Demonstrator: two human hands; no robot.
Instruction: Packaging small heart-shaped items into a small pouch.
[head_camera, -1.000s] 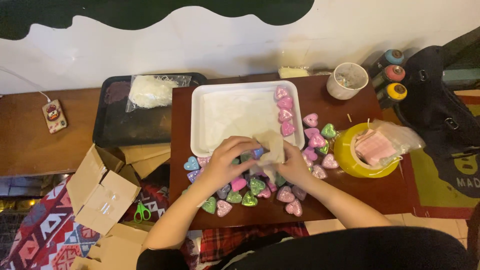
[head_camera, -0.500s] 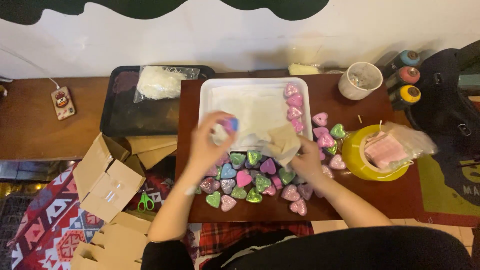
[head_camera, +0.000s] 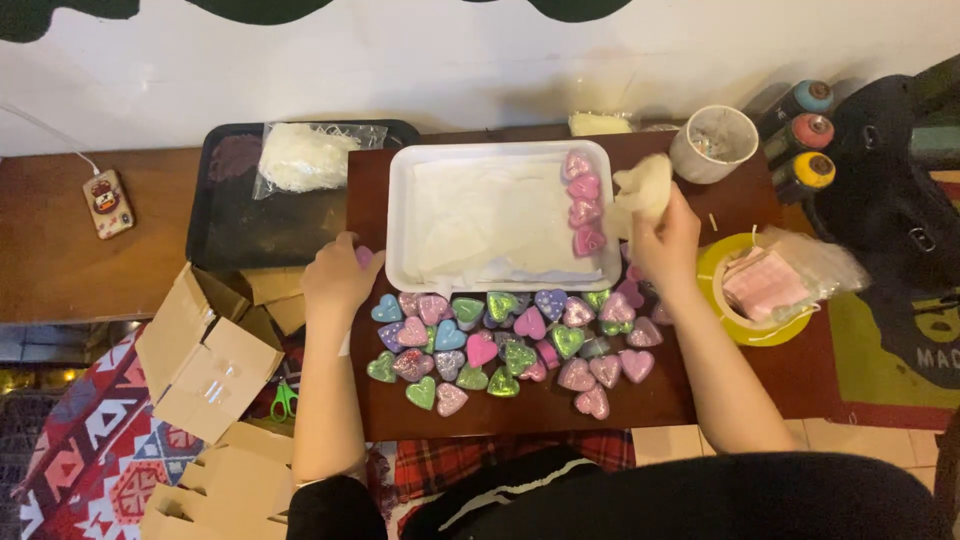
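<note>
The right hand (head_camera: 665, 240) is closed around a crumpled wad of pale paper (head_camera: 643, 186), holding it up just past the right edge of the white tray (head_camera: 400, 225). The left hand (head_camera: 338, 278) sits at the tray's lower left corner with its fingers curled over a small pink heart (head_camera: 364, 256); how firmly it grips the heart is hard to tell.

Inside the tray lies a sheet of white paper (head_camera: 490, 215), and 4 pink glitter hearts (head_camera: 583, 203) stand in a column along its right side. In front of the tray, between the 2 forearms, a heap of pink, green, blue and purple hearts (head_camera: 510, 345) covers the dark board (head_camera: 540, 405).

Right of the right hand sits a yellow bowl (head_camera: 722, 315) holding pink pieces in a clear bag. A white cup (head_camera: 712, 143) stands behind it, near 3 spray cans (head_camera: 803, 135). To the left are a black tray (head_camera: 240, 225) with a clear bag of white shreds, and cardboard boxes (head_camera: 205, 355).
</note>
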